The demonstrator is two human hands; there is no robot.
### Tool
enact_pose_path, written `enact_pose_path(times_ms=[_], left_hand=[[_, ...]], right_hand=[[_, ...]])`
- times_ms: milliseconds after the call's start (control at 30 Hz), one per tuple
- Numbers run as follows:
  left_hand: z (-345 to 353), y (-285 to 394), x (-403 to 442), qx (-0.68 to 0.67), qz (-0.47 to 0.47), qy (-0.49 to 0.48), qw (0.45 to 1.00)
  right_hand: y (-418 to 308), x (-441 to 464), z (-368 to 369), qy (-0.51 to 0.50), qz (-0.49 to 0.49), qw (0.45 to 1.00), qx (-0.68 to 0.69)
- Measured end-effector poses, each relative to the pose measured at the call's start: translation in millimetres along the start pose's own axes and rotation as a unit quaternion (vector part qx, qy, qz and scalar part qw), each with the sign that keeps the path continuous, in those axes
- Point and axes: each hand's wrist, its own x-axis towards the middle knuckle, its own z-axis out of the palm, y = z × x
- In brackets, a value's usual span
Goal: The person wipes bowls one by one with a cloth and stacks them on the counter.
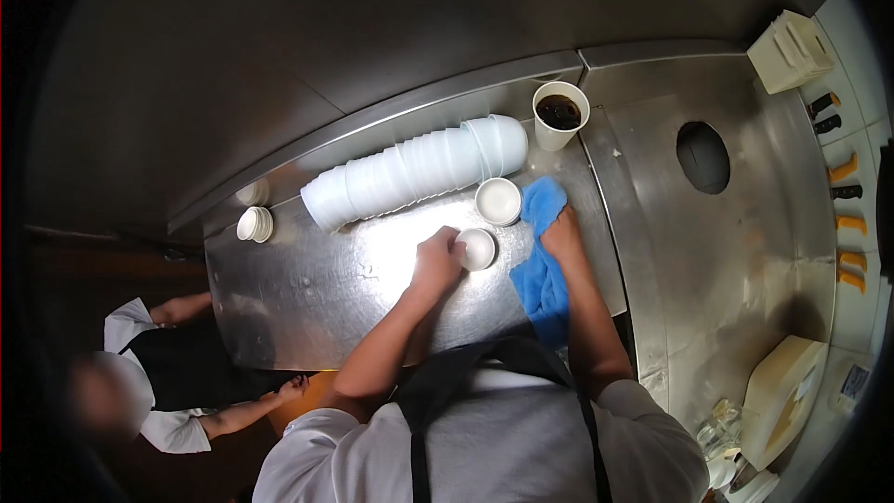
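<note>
Left hand (436,265): thumb and fingers drawn together, pinching the near-left rim of a small white cup (480,251), which sits mouth up at the fingertips, over the steel counter (298,307). Right hand (562,234): on a blue cloth (543,291), one part bunched ahead of the knuckles, the rest trailing back beneath the forearm; the fingers are largely hidden, so whether they grip or press cannot be told. Handling, as judged: the cup looks light and thin-walled, stiff enough for a gentle rim hold but liable to slide on smooth metal or dent if squeezed; opposite sides of the rim offer the surest purchase. The cloth appears soft and limp, best taken by a gathered fold. Just beyond the left fingertips, between the two hands, stands a wider white bowl (498,202), close beside the cloth's bunched end. Farther out from the left fingers, a long row of nested white tubs (410,175) lies on its side. Past the right fingers stands a tall cup of dark liquid (562,116), upright, open and easily tipped. Well left of the left fingers, a short stack of small cups (255,224) rests tilted; another person (172,363) is beyond the counter's left end.
</note>
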Motion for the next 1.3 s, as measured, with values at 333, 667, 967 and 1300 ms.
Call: enact_pose_path(times_ms=[333,667,967,1300], left_hand=[[2,42,25,-0.163,-0.015,0.109,0.980],[41,23,18,-0.338,0.036,0.097,0.935],[36,-11,-18,-0.252,0.198,0.266,0.909],[-26,-26,-44,-0.545,0.119,0.051,0.829]], right_hand=[[-11,8,11,-0.002,0.066,0.992,0.104],[-32,7,8,-0.086,0.182,0.976,-0.079],[-87,-27,49,-0.107,0.265,0.920,0.269],[-103,-44,103,-0.097,0.078,0.972,0.201]])
